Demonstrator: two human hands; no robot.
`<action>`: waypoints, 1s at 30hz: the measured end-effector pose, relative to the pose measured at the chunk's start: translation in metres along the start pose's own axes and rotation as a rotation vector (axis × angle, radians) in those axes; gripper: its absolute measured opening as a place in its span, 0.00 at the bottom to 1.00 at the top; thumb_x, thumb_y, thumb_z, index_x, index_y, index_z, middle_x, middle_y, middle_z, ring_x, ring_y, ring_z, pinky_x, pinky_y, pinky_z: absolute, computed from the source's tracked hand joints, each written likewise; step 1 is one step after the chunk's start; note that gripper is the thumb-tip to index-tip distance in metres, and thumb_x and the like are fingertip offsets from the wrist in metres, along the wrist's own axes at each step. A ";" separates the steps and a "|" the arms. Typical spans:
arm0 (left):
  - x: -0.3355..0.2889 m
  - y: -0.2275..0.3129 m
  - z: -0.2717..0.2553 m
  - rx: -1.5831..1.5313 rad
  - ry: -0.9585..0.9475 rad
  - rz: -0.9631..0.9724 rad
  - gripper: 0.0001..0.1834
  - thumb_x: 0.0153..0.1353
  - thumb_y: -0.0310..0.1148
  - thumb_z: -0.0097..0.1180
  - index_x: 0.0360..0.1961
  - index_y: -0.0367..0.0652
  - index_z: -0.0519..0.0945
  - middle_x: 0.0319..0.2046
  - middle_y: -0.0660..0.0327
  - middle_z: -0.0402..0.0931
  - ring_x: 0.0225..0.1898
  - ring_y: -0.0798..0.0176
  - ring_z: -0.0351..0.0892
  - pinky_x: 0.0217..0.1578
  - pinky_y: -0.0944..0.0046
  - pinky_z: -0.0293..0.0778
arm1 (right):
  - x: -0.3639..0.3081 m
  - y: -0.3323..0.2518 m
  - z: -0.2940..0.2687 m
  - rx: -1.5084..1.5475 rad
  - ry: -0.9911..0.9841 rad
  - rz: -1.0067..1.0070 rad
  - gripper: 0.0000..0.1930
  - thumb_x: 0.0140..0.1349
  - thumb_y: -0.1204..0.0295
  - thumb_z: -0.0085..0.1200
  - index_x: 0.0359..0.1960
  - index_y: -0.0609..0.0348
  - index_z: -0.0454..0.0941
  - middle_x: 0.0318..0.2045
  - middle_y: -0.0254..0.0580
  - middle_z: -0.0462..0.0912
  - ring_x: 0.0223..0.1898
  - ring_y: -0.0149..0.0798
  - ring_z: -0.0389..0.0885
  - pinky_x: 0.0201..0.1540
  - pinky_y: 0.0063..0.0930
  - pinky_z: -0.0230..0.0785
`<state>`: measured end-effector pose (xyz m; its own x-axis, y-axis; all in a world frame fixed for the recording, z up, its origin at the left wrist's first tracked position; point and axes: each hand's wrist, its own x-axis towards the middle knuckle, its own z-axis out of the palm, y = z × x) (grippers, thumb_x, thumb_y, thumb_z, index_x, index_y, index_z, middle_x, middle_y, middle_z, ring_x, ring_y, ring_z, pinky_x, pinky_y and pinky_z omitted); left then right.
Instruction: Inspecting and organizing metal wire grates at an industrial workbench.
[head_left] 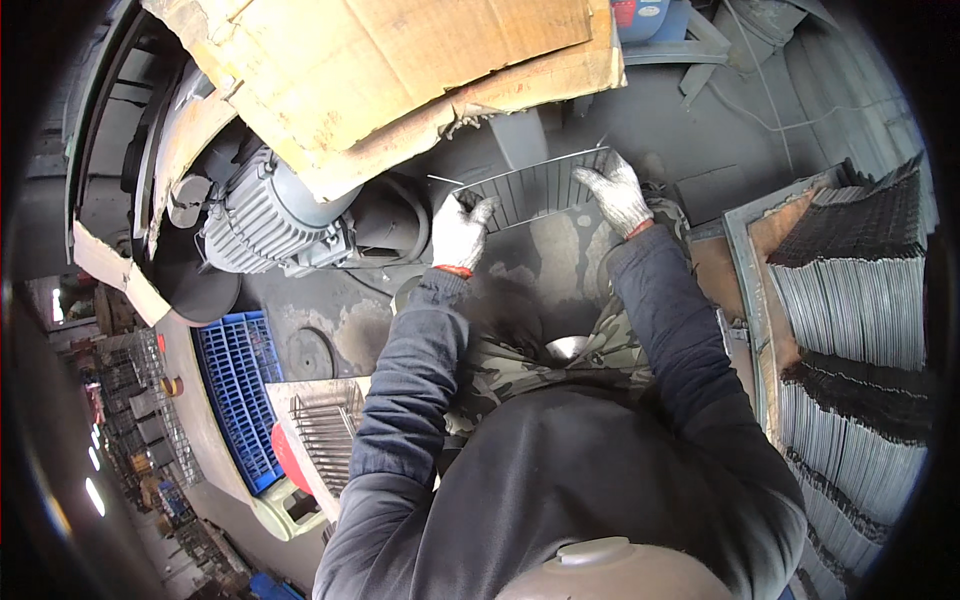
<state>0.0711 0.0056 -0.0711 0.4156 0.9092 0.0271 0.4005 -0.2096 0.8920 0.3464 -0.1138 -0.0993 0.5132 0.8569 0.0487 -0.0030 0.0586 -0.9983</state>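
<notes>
Between my two hands is a thin metal wire rack [530, 192], with a row of parallel bars below a longer top rod. My left hand [461, 230], in a white knit glove with a red cuff, is closed on the rack's left end. On its right end my right hand [614, 196], gloved the same way, grips with the thumb laid over the bars. The rack is held up in front of my knees, near the lower edge of a cardboard sheet [430, 70]. Some of my fingers are hidden behind the rack.
A grey finned motor [268, 215] stands at the left under the cardboard. Tall stacks of wire racks [850, 310] fill the right side. At the lower left are a blue plastic crate [238, 385] and more wire racks [325, 430]. A round disc [309, 353] lies on the floor.
</notes>
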 end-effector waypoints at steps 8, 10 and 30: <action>-0.020 -0.028 -0.046 -0.142 0.012 -0.102 0.13 0.66 0.32 0.72 0.43 0.37 0.81 0.32 0.63 0.80 0.35 0.68 0.75 0.41 0.64 0.75 | 0.004 0.011 0.053 -0.184 -0.106 0.049 0.13 0.62 0.72 0.71 0.40 0.60 0.77 0.35 0.37 0.81 0.39 0.37 0.76 0.48 0.32 0.73; -0.026 -0.031 -0.054 -0.177 0.029 -0.120 0.13 0.66 0.31 0.72 0.43 0.37 0.80 0.33 0.63 0.80 0.35 0.69 0.75 0.41 0.65 0.75 | -0.001 0.000 0.063 -0.151 -0.112 0.046 0.13 0.63 0.72 0.71 0.41 0.60 0.77 0.35 0.37 0.81 0.39 0.37 0.76 0.48 0.32 0.73; -0.057 0.021 0.006 -0.178 0.020 0.038 0.12 0.66 0.32 0.69 0.45 0.37 0.82 0.31 0.57 0.84 0.33 0.64 0.81 0.39 0.60 0.77 | -0.051 -0.035 -0.025 -0.003 -0.031 0.006 0.14 0.65 0.80 0.68 0.51 0.63 0.80 0.46 0.39 0.87 0.47 0.32 0.83 0.54 0.28 0.77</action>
<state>0.0608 -0.0532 -0.0563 0.4106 0.9092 0.0693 0.2329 -0.1781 0.9561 0.3413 -0.1724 -0.0679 0.4860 0.8729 0.0440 -0.0029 0.0520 -0.9986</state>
